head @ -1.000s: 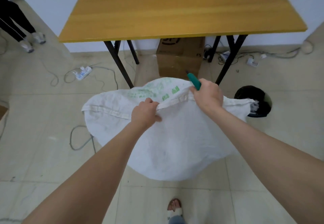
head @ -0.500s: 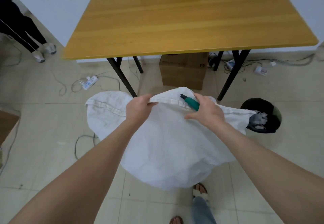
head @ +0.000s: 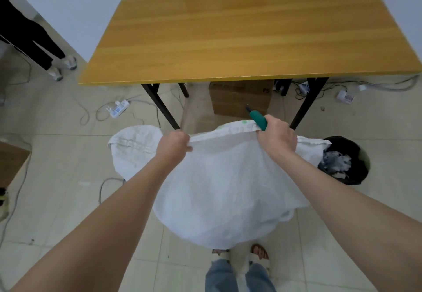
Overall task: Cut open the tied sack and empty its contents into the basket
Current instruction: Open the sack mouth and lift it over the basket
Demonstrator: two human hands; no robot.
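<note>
I hold the white woven sack [head: 219,184] up off the tiled floor by its stitched hem, in front of the wooden table [head: 239,38]. My left hand [head: 174,146] is clenched on the hem; my right hand [head: 277,137] pinches the same edge while also clasping a green-handled cutter [head: 258,119], its tip pointing away from me. The sack hangs slack and light — I judge the cutting done and the emptying finished or nearly so, though its mouth is hidden below. The black basket [head: 356,177] sits just beside the sack's right corner, with pale scraps [head: 335,161] inside — what remains, I judge, is setting the sack and cutter down.
</note>
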